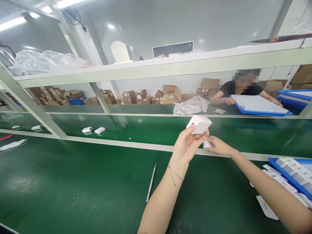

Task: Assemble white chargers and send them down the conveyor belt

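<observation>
My left hand (185, 143), with a thin bracelet on the wrist, is closed round a white plastic housing (201, 123) with rounded edges, raised above the bench rail. Just right of it and a little lower, my right hand (218, 146) pinches a second white piece (207, 144); most of that piece is hidden behind my fingers and left hand. A slim craft knife (151, 182) lies on the green bench (104, 185), left of my left forearm.
White plastic parts (267, 208) and a blue tray (273, 161) of white parts lie at right. White housings (87, 130) sit on the green conveyor beyond the rail (136, 144). Across it, a person holds a blue tray (264, 111). A shelf beam (146, 71) crosses above.
</observation>
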`<control>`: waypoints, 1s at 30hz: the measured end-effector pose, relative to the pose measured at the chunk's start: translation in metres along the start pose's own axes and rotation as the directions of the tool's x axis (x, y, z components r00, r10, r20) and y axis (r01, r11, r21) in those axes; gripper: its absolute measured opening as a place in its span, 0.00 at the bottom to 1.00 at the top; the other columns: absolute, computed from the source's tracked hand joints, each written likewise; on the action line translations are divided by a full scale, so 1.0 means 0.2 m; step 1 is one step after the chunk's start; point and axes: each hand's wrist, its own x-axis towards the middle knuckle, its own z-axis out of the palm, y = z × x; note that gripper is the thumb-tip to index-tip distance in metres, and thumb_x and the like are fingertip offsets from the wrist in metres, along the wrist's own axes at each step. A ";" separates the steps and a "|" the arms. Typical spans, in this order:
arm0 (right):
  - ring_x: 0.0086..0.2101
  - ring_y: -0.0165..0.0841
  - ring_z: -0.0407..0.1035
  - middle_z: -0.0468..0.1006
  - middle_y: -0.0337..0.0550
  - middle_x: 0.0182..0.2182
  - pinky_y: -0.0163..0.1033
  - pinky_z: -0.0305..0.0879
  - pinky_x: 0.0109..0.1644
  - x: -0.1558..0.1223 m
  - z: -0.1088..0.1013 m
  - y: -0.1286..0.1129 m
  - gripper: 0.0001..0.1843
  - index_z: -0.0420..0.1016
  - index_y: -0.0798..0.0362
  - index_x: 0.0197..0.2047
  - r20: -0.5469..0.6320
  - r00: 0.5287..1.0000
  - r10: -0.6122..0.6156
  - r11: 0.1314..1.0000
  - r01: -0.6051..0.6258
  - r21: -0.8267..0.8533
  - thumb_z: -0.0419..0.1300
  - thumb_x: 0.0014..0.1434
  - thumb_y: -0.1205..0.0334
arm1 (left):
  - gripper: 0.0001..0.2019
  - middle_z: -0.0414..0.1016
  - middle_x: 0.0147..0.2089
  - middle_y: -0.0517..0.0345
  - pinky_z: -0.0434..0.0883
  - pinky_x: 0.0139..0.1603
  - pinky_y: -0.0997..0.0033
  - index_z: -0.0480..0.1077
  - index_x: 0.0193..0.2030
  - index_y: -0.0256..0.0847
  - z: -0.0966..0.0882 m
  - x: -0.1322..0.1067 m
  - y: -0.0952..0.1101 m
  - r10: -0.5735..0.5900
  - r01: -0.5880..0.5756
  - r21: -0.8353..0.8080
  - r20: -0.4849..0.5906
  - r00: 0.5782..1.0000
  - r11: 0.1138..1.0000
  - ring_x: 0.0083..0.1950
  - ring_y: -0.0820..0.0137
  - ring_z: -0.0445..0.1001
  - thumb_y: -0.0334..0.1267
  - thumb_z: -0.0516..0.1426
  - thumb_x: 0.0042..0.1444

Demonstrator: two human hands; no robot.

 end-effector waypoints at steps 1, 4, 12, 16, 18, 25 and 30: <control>0.51 0.46 0.71 0.75 0.52 0.52 0.51 0.69 0.56 -0.03 0.02 -0.05 0.26 0.74 0.52 0.58 0.038 0.998 -0.054 0.998 0.054 0.023 0.61 0.63 0.47 | 0.08 0.79 0.41 0.46 0.78 0.49 0.66 0.77 0.41 0.29 0.00 0.00 0.00 0.057 -0.058 0.033 0.029 0.998 0.998 0.42 0.65 0.80 0.32 0.63 0.55; 0.53 0.52 0.70 0.76 0.55 0.53 0.55 0.66 0.60 -0.15 0.07 -0.19 0.31 0.75 0.53 0.59 0.107 0.984 -0.145 0.986 0.134 0.102 0.65 0.56 0.45 | 0.16 0.79 0.45 0.50 0.75 0.57 0.60 0.77 0.43 0.32 0.00 -0.02 -0.02 0.215 -0.238 0.188 0.137 0.967 0.953 0.46 0.63 0.80 0.36 0.69 0.47; 0.57 0.46 0.69 0.69 0.49 0.63 0.56 0.70 0.58 -0.68 -0.24 -0.47 0.31 0.57 0.41 0.71 -0.316 0.949 0.008 0.651 0.236 0.722 0.55 0.68 0.46 | 0.29 0.72 0.60 0.46 0.72 0.59 0.57 0.60 0.65 0.45 0.01 -0.13 -0.11 0.376 -0.809 0.574 0.783 0.496 -0.127 0.61 0.59 0.72 0.38 0.64 0.59; 0.47 0.40 0.76 0.77 0.46 0.52 0.48 0.75 0.51 -0.93 -0.22 -0.60 0.25 0.71 0.43 0.61 -0.375 0.894 0.244 0.325 0.289 0.900 0.63 0.63 0.48 | 0.28 0.73 0.56 0.42 0.73 0.55 0.58 0.55 0.67 0.40 0.02 -0.17 -0.28 0.229 -0.869 0.336 0.936 0.266 -0.363 0.57 0.59 0.73 0.36 0.59 0.63; 0.43 0.39 0.76 0.79 0.46 0.49 0.46 0.76 0.48 -1.02 -0.16 -0.61 0.23 0.75 0.48 0.56 -0.350 0.876 0.331 0.377 0.217 0.900 0.65 0.61 0.47 | 0.27 0.74 0.55 0.41 0.73 0.53 0.58 0.54 0.67 0.36 0.04 -0.21 -0.37 0.095 -0.907 0.227 0.974 0.207 -0.353 0.56 0.59 0.74 0.36 0.58 0.64; 0.41 0.46 0.75 0.80 0.47 0.43 0.48 0.73 0.42 -1.55 -0.16 -0.40 0.28 0.71 0.50 0.45 -0.508 0.541 0.670 0.713 -0.278 0.644 0.68 0.49 0.40 | 0.21 0.66 0.66 0.42 0.72 0.60 0.49 0.62 0.64 0.40 0.09 -0.27 -0.25 -0.440 -0.888 0.075 0.848 0.296 -0.453 0.64 0.51 0.69 0.44 0.55 0.67; 0.47 0.47 0.73 0.81 0.45 0.47 0.45 0.69 0.43 -1.98 -0.16 -0.22 0.28 0.58 0.45 0.40 -0.579 0.178 0.796 0.594 -0.416 0.689 0.68 0.44 0.45 | 0.23 0.71 0.63 0.48 0.76 0.56 0.51 0.64 0.63 0.46 0.04 -0.22 0.07 -0.227 -0.734 0.339 0.802 0.552 -0.589 0.60 0.52 0.73 0.55 0.48 0.68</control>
